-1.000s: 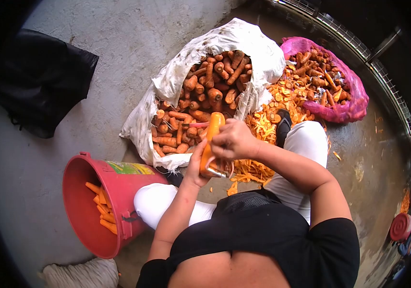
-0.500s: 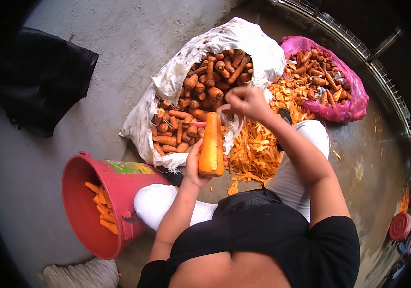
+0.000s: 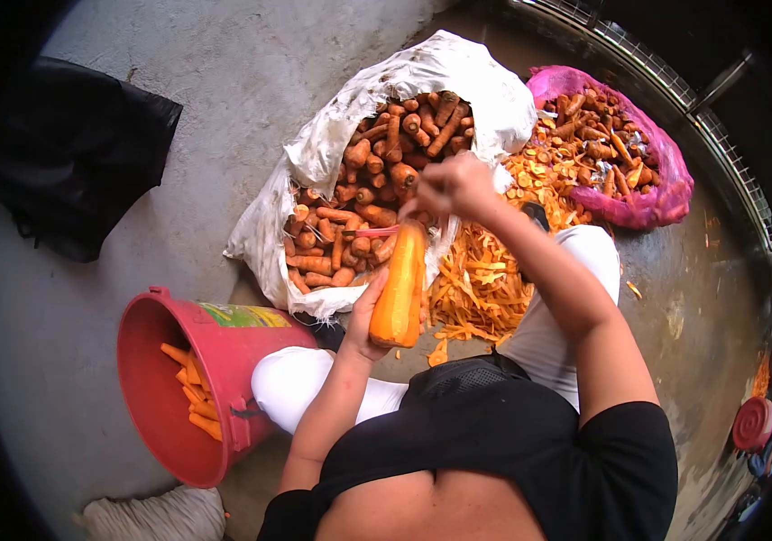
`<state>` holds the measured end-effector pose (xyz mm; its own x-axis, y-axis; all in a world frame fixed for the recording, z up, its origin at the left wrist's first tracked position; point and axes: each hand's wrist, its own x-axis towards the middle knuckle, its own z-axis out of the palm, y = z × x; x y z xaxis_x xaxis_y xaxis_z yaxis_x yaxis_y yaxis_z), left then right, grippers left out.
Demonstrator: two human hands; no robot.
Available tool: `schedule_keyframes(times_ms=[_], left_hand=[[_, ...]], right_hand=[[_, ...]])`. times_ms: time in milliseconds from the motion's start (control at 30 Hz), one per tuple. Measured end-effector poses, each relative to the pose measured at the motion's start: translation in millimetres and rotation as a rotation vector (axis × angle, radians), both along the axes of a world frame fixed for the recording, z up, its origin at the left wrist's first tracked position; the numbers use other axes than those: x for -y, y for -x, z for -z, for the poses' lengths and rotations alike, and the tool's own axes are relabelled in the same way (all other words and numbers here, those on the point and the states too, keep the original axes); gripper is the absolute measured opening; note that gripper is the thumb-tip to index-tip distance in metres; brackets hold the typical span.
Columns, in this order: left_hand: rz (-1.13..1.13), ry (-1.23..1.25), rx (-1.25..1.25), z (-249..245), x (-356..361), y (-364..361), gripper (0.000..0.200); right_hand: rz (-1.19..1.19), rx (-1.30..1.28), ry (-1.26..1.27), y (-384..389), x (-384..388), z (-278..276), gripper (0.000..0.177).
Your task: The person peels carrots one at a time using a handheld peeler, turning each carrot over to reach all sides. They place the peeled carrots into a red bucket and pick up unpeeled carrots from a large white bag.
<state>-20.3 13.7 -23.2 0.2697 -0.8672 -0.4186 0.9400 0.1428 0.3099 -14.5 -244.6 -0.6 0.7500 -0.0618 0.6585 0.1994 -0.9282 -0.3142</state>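
Observation:
My left hand (image 3: 366, 323) is wrapped round the lower part of a large carrot (image 3: 397, 293), its thick end towards me and its bright orange sides peeled into smooth facets. Over the far end of the carrot, my right hand (image 3: 454, 187) is closed, its fingers curled and smeared by motion; I cannot tell what tool they grip. A thin pinkish-red strip (image 3: 374, 233) shows just left of the carrot's tip. Behind both hands, unpeeled carrots (image 3: 363, 180) fill an open white sack (image 3: 485, 77).
Orange peelings (image 3: 476, 284) heap on the floor right of the sack, by my leg. Farther right lies a pink sack (image 3: 670, 185) with carrots and scraps. A tipped red bucket (image 3: 242, 347) at left holds peeled carrots (image 3: 195, 388). Black sheeting (image 3: 88, 149) lies upper left.
The carrot has tilted a little and shifted slightly down towards me with my left hand. My right hand has moved slightly left and up at its far end.

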Motion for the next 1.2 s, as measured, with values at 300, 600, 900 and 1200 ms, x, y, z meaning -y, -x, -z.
schedule_keyframes(times_ms=[300,600,900,1200], left_hand=[[-0.047,0.044,0.066,-1.4,3.5,-4.3,0.054],[0.003,0.007,0.014,6.8,2.5,-5.6,0.051],[0.147,0.009,-0.007,7.8,-3.8,2.0,0.052],[0.055,-0.03,0.141,8.2,-4.9,-5.2,0.054]], right_hand=[[0.39,-0.552,-0.182,0.7,22.5,-5.8,0.033],[-0.441,-0.161,-0.104,44.6,-77.9,-14.5,0.013],[0.333,-0.287,0.177,-5.7,35.8,18.8,0.033],[0.178,-0.455,-0.47,14.7,2.3,-17.4,0.031]])
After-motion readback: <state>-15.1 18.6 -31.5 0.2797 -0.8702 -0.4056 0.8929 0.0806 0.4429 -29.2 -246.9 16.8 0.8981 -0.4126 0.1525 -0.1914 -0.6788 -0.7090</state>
